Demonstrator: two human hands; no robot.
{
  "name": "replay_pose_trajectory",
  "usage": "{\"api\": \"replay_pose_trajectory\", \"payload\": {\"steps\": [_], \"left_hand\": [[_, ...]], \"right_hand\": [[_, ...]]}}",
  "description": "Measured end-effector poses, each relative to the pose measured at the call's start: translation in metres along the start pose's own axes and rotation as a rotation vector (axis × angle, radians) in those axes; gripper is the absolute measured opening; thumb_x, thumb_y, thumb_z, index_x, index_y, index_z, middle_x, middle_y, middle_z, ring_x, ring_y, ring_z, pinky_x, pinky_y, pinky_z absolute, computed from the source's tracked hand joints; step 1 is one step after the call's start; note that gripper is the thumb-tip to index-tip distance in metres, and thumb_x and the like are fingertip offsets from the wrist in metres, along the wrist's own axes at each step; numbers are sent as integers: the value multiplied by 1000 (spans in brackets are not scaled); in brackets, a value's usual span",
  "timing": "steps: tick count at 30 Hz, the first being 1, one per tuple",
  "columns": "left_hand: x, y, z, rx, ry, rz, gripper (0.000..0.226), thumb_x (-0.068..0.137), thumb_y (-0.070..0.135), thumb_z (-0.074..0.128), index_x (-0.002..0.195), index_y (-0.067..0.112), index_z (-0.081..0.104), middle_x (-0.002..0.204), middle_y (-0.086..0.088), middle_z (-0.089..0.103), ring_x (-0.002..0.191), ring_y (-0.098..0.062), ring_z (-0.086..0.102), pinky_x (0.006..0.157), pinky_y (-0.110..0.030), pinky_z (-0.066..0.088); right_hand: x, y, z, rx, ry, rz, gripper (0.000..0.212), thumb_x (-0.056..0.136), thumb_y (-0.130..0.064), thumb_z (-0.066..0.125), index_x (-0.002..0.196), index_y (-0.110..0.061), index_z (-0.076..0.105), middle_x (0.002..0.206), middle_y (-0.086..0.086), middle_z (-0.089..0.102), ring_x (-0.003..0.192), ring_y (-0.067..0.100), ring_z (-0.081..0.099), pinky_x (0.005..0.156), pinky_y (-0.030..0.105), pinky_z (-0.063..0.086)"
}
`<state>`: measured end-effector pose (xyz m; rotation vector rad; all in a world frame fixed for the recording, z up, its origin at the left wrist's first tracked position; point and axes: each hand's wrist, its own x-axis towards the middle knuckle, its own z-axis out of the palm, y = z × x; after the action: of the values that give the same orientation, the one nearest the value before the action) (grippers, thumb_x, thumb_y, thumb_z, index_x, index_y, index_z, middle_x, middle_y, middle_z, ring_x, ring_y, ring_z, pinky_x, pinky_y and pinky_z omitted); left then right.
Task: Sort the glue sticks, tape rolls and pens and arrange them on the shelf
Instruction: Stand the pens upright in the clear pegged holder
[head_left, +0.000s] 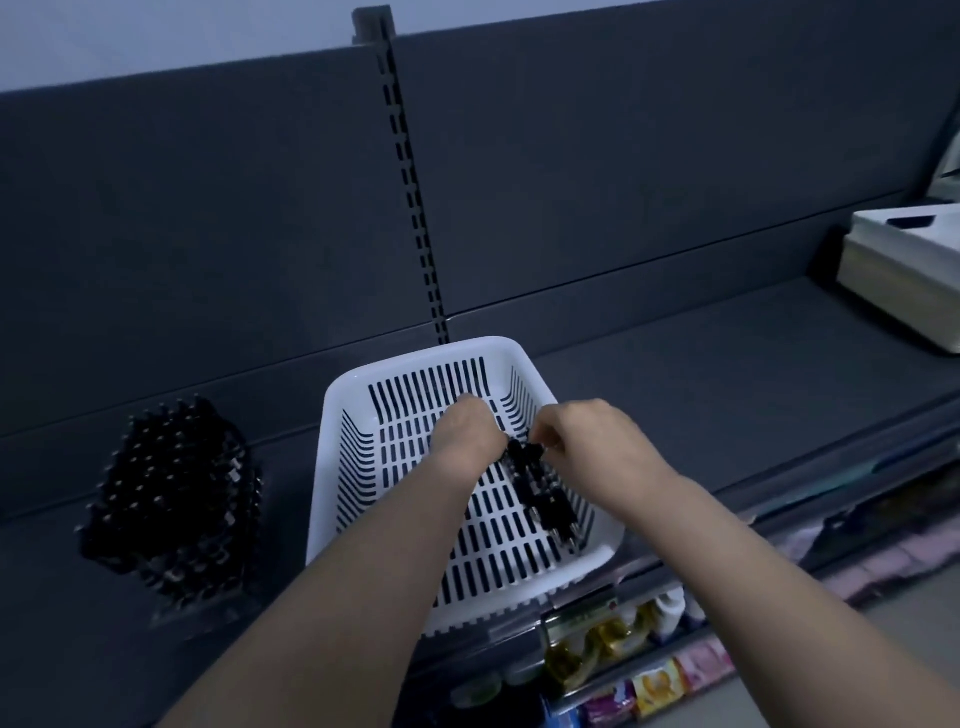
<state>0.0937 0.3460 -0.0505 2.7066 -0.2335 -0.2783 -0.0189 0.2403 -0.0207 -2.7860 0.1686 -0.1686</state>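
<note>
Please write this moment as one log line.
step: gathering pens | left hand: in basket, fingers hidden | right hand: pinches pens | basket: on shelf | pen stack: left of basket

Both hands (470, 431) (587, 436) on pens (545, 499) in basket (493, 344)

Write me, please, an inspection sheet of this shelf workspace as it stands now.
Surface: dark grey shelf.
Job's things: white basket holding a few black pens; pen stack to its left; no glue sticks or tape rolls seen.
Clutter: white box at the far right.
Hands: left hand in the basket at the pens, fingers hidden; right hand pinches the pens' upper end.
Cables: nothing seen.
Surroundings: packaged goods on lower shelves; slotted upright behind.
</note>
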Motion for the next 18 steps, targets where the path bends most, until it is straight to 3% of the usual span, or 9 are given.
{"api": "replay_pose_trajectory", "payload": {"steps": [4,9,11,14,18], "left_hand": [[1,-4,-7,-50,-100,-45,17,74,16,70,74,9,55,66,-4,55,54,-19,55,47,-25,41],[1,-40,-38,-278,52,-110,11,74,12,59,64,11,54,63,-11,60,56,-25,61,59,-34,55],[-5,-54,-54,-337,133,-90,10,79,12,59,77,18,52,70,-9,62,66,-28,66,70,-40,60],[-17,-67,-70,-373,235,-6,28,83,11,58,111,16,56,70,1,56,69,-20,60,75,-35,57],[-33,-72,-84,-356,328,64,29,85,13,61,113,18,60,70,4,55,70,-17,58,69,-35,56]], "right_hand": [[14,-2,-4,7,-32,14,24,82,-11,57,98,-26,65,97,1,66,92,25,61,77,37,52],[44,-25,1,-87,-208,9,36,87,0,47,117,-16,61,113,8,60,100,28,60,80,34,51],[55,-36,10,-152,-309,7,39,88,2,43,122,-12,57,120,10,56,106,29,57,81,34,48],[66,-46,22,-252,-391,18,35,90,-1,43,121,-10,55,124,9,55,111,27,55,80,33,45],[71,-52,33,-283,-366,64,34,92,-4,44,125,-10,50,126,8,56,113,26,56,87,34,47]]}}
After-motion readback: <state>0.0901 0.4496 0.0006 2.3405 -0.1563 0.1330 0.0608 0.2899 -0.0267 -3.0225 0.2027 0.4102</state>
